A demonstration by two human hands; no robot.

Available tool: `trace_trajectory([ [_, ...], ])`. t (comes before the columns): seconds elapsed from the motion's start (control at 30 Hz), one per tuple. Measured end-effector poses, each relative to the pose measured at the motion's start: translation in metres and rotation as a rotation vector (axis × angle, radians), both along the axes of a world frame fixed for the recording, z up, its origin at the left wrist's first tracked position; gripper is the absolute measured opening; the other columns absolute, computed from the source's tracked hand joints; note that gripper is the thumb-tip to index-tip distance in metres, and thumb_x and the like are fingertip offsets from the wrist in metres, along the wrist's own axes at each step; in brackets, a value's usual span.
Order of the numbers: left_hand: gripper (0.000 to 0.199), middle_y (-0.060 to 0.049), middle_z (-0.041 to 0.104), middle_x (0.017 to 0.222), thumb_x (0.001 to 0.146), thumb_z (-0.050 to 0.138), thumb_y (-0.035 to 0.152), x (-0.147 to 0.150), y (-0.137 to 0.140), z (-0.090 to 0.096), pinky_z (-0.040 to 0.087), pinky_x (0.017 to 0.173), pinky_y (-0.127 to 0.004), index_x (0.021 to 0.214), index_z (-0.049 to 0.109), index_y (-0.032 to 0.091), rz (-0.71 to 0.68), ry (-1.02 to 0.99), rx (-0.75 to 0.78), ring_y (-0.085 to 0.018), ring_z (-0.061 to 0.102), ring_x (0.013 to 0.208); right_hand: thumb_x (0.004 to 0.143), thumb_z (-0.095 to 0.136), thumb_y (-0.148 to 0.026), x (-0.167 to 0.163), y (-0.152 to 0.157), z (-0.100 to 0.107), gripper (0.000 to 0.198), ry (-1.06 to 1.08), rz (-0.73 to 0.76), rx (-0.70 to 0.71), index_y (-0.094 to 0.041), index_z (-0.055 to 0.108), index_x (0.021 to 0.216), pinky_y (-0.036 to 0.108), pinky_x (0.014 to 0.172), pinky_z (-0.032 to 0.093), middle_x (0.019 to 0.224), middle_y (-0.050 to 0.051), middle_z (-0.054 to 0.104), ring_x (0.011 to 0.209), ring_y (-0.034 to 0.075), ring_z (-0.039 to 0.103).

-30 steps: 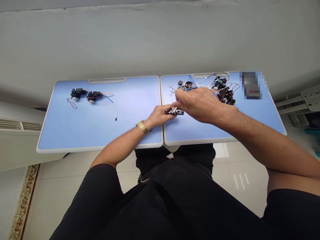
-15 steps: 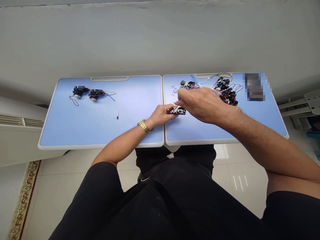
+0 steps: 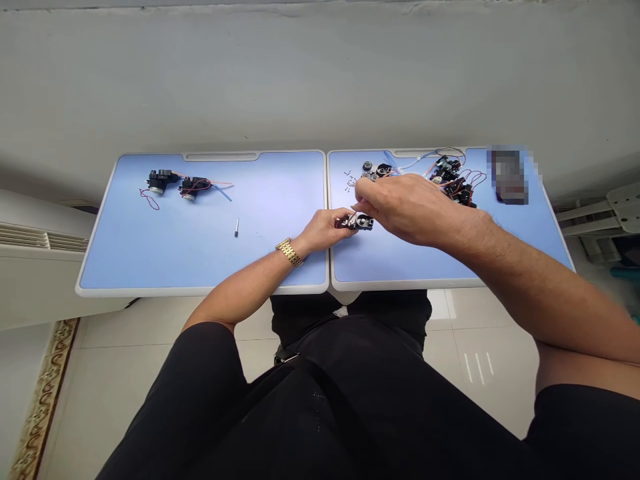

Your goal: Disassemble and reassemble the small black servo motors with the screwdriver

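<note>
My left hand [image 3: 325, 230] grips a small black-and-silver mechanical part [image 3: 361, 222] between thumb and fingers, near the seam of the two table halves. Directly above that part, my right hand [image 3: 395, 203] is closed with its fingertips pinched together. Whatever sits in the pinch is too small and too hidden to make out. Behind the right hand lie round silver and black parts [image 3: 383, 170], partly covered by it. Several tiny screws [image 3: 350, 180] are scattered just left of its fingers.
Black assemblies with red and blue wires [image 3: 453, 180] are heaped at the right. Two similar wired black units [image 3: 163, 180] lie at the far left. A short thin tool [image 3: 237, 228] rests on the left half of the blue table [image 3: 200, 260]. A blurred dark object [image 3: 509, 175] lies far right.
Both hands stay at nearly the same place, with the left still gripping the part. The view has shifted very slightly; the things on the table have not moved.
</note>
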State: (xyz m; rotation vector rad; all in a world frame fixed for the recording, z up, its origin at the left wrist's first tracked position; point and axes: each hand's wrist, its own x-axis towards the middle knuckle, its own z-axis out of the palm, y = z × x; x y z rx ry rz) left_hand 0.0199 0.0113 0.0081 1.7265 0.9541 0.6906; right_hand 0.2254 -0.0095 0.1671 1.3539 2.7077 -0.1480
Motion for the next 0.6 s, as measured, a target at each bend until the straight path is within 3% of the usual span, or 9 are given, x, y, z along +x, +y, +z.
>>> trace_trajectory([
  [0.2, 0.016, 0.002, 0.068, 0.075, 0.085, 0.082, 0.032, 0.001, 0.000, -0.001, 0.046, 0.072, -0.028, 0.081, 0.075, 0.019, 0.001, 0.010, 0.008, -0.014, 0.059, 0.075, 0.117, 0.039, -0.051, -0.011, -0.006, 0.005, 0.042, -0.073, -0.138, 0.072, -0.019, 0.067, 0.111, 0.037, 0.071, 0.024, 0.077, 0.010, 0.070, 0.068, 0.023, 0.054],
  [0.3, 0.015, 0.001, 0.071, 0.081, 0.086, 0.081, 0.033, 0.001, 0.001, -0.002, 0.048, 0.075, -0.028, 0.088, 0.078, 0.019, -0.013, -0.029, -0.017, -0.014, 0.060, 0.077, 0.117, 0.040, -0.047, -0.009, -0.007, 0.008, 0.037, -0.031, -0.132, 0.050, -0.019, 0.065, 0.116, 0.036, 0.071, 0.026, 0.086, 0.012, 0.072, 0.073, 0.024, 0.056],
  [0.43, 0.021, -0.002, 0.075, 0.090, 0.087, 0.080, 0.034, 0.000, 0.000, -0.004, 0.050, 0.079, -0.030, 0.102, 0.081, 0.019, -0.029, -0.082, -0.043, -0.015, 0.063, 0.082, 0.114, 0.040, -0.031, 0.001, -0.001, 0.004, 0.026, 0.043, 0.013, 0.005, -0.021, 0.065, 0.117, 0.035, 0.071, 0.029, 0.100, 0.013, 0.074, 0.083, 0.025, 0.057],
  [0.6, 0.018, 0.000, 0.075, 0.087, 0.087, 0.080, 0.031, 0.000, -0.001, -0.002, 0.049, 0.078, -0.029, 0.101, 0.082, 0.020, -0.025, -0.029, 0.018, -0.014, 0.062, 0.080, 0.116, 0.041, -0.039, 0.004, 0.006, -0.004, 0.031, -0.016, -0.033, 0.040, -0.021, 0.066, 0.115, 0.036, 0.069, 0.025, 0.082, 0.008, 0.070, 0.069, 0.022, 0.051],
])
